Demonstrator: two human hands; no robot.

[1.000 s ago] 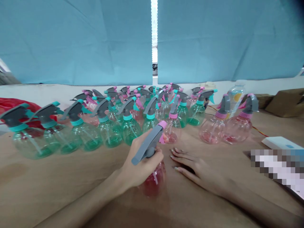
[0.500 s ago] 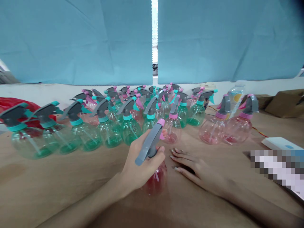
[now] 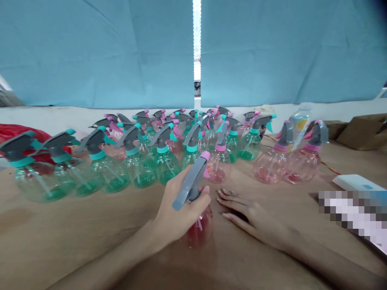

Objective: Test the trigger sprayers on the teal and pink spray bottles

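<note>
My left hand is wrapped round the neck of a pink spray bottle near the middle of the table. Its grey trigger head with a pink nozzle tip rises above the hand and points away from me; the collar is hidden by my fingers. To the right, my right hand lies on the tabletop, fingers stretched out and holding nothing, a short way from the bottle. Just beyond both hands stands another pink spray bottle. A row of green spray bottles reaches to the left.
More pink and green spray bottles crowd the back. Two pink spray bottles stand at the right, before a clear plastic bottle. A white box, a brown carton and a red bag lie at the sides. A blue curtain hangs behind.
</note>
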